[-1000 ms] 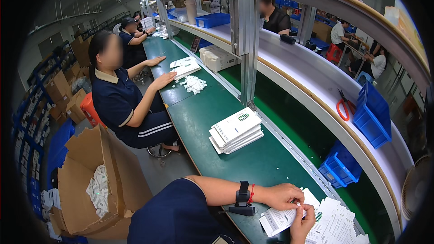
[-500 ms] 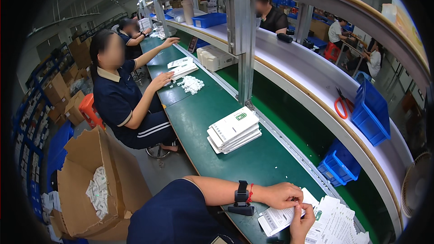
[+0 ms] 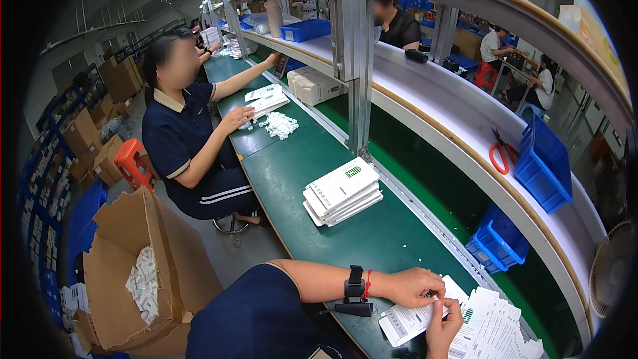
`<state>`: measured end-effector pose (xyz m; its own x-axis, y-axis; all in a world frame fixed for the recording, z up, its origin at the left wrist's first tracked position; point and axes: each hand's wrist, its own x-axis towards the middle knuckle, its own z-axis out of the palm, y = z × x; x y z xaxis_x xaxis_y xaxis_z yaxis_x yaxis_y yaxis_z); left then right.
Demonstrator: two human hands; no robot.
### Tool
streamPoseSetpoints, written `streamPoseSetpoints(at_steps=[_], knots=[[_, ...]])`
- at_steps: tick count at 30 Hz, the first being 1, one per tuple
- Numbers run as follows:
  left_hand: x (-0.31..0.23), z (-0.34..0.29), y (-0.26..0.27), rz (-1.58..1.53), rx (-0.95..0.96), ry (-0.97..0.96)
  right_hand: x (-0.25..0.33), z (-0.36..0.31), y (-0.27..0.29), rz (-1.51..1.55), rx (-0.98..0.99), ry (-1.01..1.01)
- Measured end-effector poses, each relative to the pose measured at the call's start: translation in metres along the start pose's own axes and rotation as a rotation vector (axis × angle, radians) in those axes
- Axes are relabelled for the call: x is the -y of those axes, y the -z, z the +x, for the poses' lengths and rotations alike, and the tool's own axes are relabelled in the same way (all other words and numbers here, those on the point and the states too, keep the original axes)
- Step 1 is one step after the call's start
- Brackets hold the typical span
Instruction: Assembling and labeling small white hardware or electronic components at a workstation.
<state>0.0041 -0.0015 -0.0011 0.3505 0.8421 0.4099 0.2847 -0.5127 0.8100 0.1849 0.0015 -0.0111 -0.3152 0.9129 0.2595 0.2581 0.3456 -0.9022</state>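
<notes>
My left hand (image 3: 413, 288) and my right hand (image 3: 443, 327) meet with fingertips pinched together, at the near right of the bench. What they pinch is too small to make out. Beneath them lies a flat white printed carton (image 3: 399, 327) with a green pattern, partly covered by my fingers. Beside my right hand is a fanned pile of similar white cartons (image 3: 495, 329). Farther along the green bench stands a neat stack of white cartons (image 3: 342, 189).
A co-worker (image 3: 183, 133) sits farther left by cartons and a heap of small white pieces (image 3: 278, 125). A large cardboard box (image 3: 193, 252) stands left of me. A shelf holds red-handled scissors (image 3: 502, 153) and a blue bin (image 3: 541, 163); another blue bin (image 3: 500, 242) sits below.
The co-worker leans toward the bench, one hand reaching farther to a dark object near the shelf. My hands stay almost still over the carton.
</notes>
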Motion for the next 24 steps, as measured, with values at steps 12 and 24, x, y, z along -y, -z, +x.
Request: streamPoseSetpoints(at_steps=[12, 24], knots=[[0.003, 0.0, -0.001, 0.051, -0.018, -0.021, -0.004, 0.002, -0.004, 0.003, 0.01, 0.024], [0.001, -0.001, -0.001, 0.058, -0.036, -0.026, -0.005, 0.0, -0.004, 0.015, 0.035, 0.009]])
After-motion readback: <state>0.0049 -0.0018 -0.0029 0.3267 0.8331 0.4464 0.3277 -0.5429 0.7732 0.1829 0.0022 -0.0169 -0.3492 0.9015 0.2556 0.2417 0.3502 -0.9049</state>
